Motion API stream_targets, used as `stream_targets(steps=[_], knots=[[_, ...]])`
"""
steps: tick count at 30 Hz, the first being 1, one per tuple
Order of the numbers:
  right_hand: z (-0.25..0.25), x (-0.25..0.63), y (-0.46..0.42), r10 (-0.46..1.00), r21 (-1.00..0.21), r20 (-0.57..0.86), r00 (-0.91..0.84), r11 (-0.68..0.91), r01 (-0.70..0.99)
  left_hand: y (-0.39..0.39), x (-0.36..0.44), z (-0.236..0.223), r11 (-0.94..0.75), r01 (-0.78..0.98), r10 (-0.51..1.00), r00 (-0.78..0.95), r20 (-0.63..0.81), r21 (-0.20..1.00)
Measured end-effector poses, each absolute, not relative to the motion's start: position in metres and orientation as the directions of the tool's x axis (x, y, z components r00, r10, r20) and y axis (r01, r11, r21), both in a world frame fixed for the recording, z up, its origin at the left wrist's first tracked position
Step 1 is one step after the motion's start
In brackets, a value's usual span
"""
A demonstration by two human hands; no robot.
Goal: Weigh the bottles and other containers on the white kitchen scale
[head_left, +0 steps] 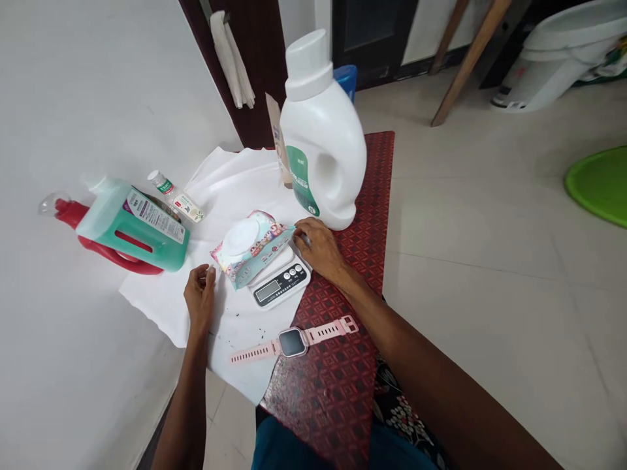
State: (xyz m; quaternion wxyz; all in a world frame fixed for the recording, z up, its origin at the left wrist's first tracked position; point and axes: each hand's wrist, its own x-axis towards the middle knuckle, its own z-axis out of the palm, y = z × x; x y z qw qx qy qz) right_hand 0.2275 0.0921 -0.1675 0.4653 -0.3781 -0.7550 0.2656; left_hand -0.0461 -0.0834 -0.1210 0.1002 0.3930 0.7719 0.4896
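Observation:
A pack of wet wipes (262,251) with a white lid and pastel print lies tilted on a small white digital kitchen scale (281,285). The scale's dark display and buttons face me. My right hand (319,248) has its bent fingers and thumb at the pack's right corner. Beside the pack's left end, a little apart from it, is my left hand (200,295); its fingers are loosely curled and I see nothing in them. A pink-strapped smartwatch (292,342) lies stretched out in front of the scale.
A large white detergent jug (323,130) stands just behind my right hand. On the left are a green liquid jug (140,228) with a red-handled bottle and a small clear bottle (176,196). White cloth (210,176) partly covers the red patterned table (337,385). A wall borders the left side.

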Motion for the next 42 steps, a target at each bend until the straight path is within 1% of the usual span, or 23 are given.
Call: stream_targets(steps=[3,5,8,10,11,13,14,16,18,20,22,25,27,29,31,33,35,37,39,42], knots=[[-0.167,0.228,0.092,0.820,-0.759,0.499,-0.280,0.569,0.316,-0.081,-0.044,-0.123,0.228,0.526,0.703,-0.672,0.235,0.819],[-0.166,0.228,0.091,0.822,-0.762,0.495,-0.282,0.567,0.314,-0.081,-0.042,-0.118,0.207,0.504,0.696,-0.678,0.236,0.839],[-0.166,0.229,0.092,0.822,-0.760,0.492,-0.287,0.566,0.319,-0.082,-0.035,-0.105,0.138,0.463,0.689,-0.680,0.251,0.876],[-0.166,0.229,0.092,0.820,-0.755,0.493,-0.291,0.569,0.326,-0.082,-0.027,-0.091,0.046,0.495,0.698,-0.637,0.327,0.867],[-0.166,0.229,0.091,0.819,-0.752,0.494,-0.292,0.571,0.329,-0.080,-0.022,-0.083,-0.009,0.540,0.712,-0.588,0.384,0.842],[-0.166,0.229,0.091,0.817,-0.746,0.498,-0.292,0.575,0.336,-0.071,-0.011,-0.069,-0.101,0.670,0.749,-0.435,0.500,0.736],[-0.166,0.229,0.091,0.817,-0.744,0.499,-0.291,0.575,0.340,-0.065,-0.006,-0.063,-0.128,0.736,0.769,-0.349,0.535,0.665],[-0.167,0.229,0.091,0.815,-0.740,0.502,-0.289,0.578,0.344,-0.050,0.004,-0.058,-0.136,0.837,0.811,-0.214,0.545,0.531],[-0.169,0.229,0.092,0.810,-0.736,0.510,-0.289,0.585,0.340,-0.038,0.012,-0.059,-0.107,0.882,0.852,-0.157,0.500,0.459],[-0.171,0.229,0.093,0.803,-0.729,0.522,-0.288,0.595,0.337,-0.034,0.016,-0.064,-0.068,0.885,0.868,-0.175,0.464,0.461],[-0.173,0.230,0.095,0.795,-0.720,0.533,-0.288,0.606,0.339,-0.037,0.018,-0.068,-0.039,0.862,0.849,-0.238,0.471,0.505],[-0.175,0.230,0.096,0.783,-0.709,0.547,-0.295,0.621,0.333,-0.057,0.011,-0.065,0.024,0.787,0.776,-0.403,0.484,0.616],[-0.176,0.230,0.096,0.775,-0.705,0.559,-0.294,0.631,0.323,-0.076,-0.004,-0.058,0.088,0.758,0.724,-0.494,0.482,0.646],[-0.176,0.230,0.096,0.770,-0.700,0.569,-0.289,0.638,0.320,-0.096,-0.026,-0.051,0.158,0.787,0.693,-0.518,0.500,0.597],[-0.176,0.229,0.096,0.768,-0.695,0.573,-0.287,0.641,0.326,-0.115,-0.053,-0.047,0.223,0.830,0.707,-0.498,0.501,0.511],[-0.175,0.229,0.096,0.771,-0.695,0.569,-0.286,0.636,0.335,-0.131,-0.078,-0.049,0.282,0.848,0.747,-0.488,0.451,0.450],[-0.174,0.229,0.096,0.776,-0.696,0.562,-0.287,0.631,0.343,-0.143,-0.101,-0.055,0.328,0.837,0.777,-0.503,0.379,0.437],[-0.173,0.229,0.095,0.776,-0.695,0.558,-0.292,0.630,0.347,-0.149,-0.120,-0.059,0.364,0.834,0.789,-0.512,0.338,0.414],[-0.172,0.229,0.095,0.776,-0.693,0.556,-0.298,0.631,0.348,-0.149,-0.138,-0.059,0.383,0.859,0.795,-0.493,0.353,0.339],[-0.171,0.229,0.094,0.783,-0.701,0.546,-0.298,0.622,0.349,-0.144,-0.162,-0.052,0.362,0.904,0.807,-0.426,0.410,0.228]])
